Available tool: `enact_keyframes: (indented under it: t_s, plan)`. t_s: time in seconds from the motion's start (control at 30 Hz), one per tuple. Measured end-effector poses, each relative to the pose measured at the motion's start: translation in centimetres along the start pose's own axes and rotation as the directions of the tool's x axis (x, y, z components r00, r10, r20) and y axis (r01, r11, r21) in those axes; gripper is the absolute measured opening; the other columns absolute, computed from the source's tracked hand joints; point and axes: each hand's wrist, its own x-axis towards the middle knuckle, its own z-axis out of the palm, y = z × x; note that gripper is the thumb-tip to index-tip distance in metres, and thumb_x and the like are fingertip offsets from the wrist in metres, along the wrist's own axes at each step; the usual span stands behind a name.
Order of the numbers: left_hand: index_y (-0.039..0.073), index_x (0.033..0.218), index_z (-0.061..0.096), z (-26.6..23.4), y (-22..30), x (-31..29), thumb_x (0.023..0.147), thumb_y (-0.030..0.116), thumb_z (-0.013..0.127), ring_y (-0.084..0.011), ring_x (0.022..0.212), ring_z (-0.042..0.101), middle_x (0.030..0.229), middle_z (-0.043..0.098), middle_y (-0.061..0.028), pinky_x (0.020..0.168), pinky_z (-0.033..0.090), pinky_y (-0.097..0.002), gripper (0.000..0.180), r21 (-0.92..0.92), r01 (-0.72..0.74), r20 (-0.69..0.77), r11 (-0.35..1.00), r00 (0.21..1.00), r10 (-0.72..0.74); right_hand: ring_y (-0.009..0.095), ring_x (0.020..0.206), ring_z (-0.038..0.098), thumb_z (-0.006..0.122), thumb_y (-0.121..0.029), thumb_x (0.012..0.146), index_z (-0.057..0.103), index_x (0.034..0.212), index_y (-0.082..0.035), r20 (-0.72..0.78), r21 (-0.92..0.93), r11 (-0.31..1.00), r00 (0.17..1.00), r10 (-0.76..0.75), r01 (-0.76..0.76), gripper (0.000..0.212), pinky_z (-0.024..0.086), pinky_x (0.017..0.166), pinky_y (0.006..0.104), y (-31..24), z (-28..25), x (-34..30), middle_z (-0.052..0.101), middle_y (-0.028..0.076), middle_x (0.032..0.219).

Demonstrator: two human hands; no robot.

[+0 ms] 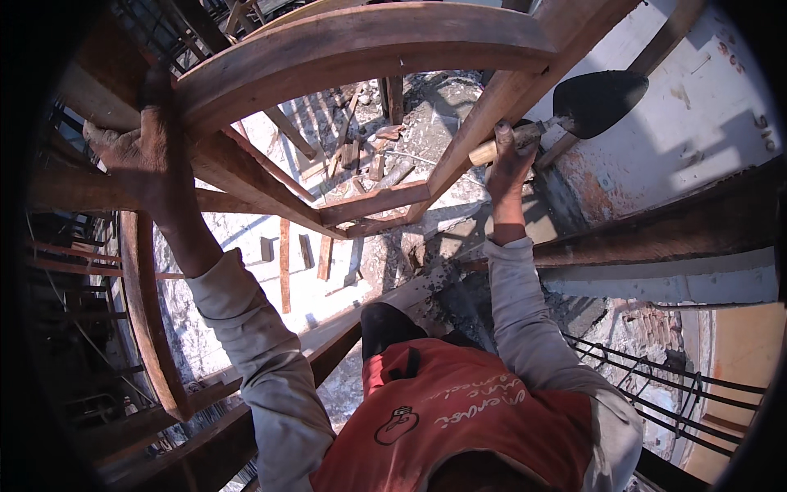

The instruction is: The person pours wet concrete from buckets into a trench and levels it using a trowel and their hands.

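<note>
Head view, right fingers (503, 138) gripping trowel (601, 102), left fingers (153, 123) shadowed against timber frame (352, 41), grip unclear

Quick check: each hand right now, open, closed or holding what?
Left hand: against the wooden frame; open or closed cannot be told.
Right hand: closed, holding a trowel.

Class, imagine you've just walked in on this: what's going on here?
A person's right hand grips a trowel by its wooden handle. Their left hand is against timber at the upper left of a ladder-like wooden frame; how firmly it grips is unclear. Below, loose wood pieces lie on the pale ground.
</note>
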Motion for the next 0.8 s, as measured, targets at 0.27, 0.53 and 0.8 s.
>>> enact_keyframes:
  t_s: [0.27,0.53,0.8]
  plan:
    - [0.001,0.127,0.046,-3.5,-9.0,-0.3,0.097,0.029,0.056,-0.0137,0.082,0.056,0.102,0.058,-0.0078,0.073,0.046,-0.0276,0.042,-0.158,0.208,0.01,0.965,0.978,-0.209,0.014,0.096,0.056,0.074,-0.021,0.085,0.043,0.126,-0.002,0.165,0.075,0.981,0.973,0.162,-0.176,0.055,0.049,0.083,0.0302,1.3,1.6,1.5,0.055,0.008,0.111]
    - [0.0,0.128,0.046,-2.3,-18.4,-2.5,0.097,0.028,0.056,-0.0171,0.091,0.055,0.108,0.057,-0.0099,0.081,0.044,-0.0294,0.043,-0.109,0.359,-0.079,0.927,0.927,-0.368,0.021,0.111,0.055,0.079,-0.019,0.077,0.03,0.144,-0.003,-0.082,0.263,0.917,0.94,0.33,-0.299,0.084,0.049,0.092,0.0355,6.8,2.6,2.3,0.05,0.012,0.128]
    - [-0.001,0.129,0.046,-0.7,-24.1,-2.0,0.096,0.028,0.056,-0.0205,0.1,0.054,0.114,0.056,-0.0119,0.089,0.043,-0.0312,0.045,-0.085,0.431,-0.127,0.898,0.889,-0.439,0.021,0.111,0.054,0.068,-0.017,0.083,0.04,0.135,-0.001,-0.142,0.263,0.965,0.988,0.058,-0.018,0.061,0.044,0.096,0.0355,4.1,8.4,6.6,0.053,0.01,0.123]
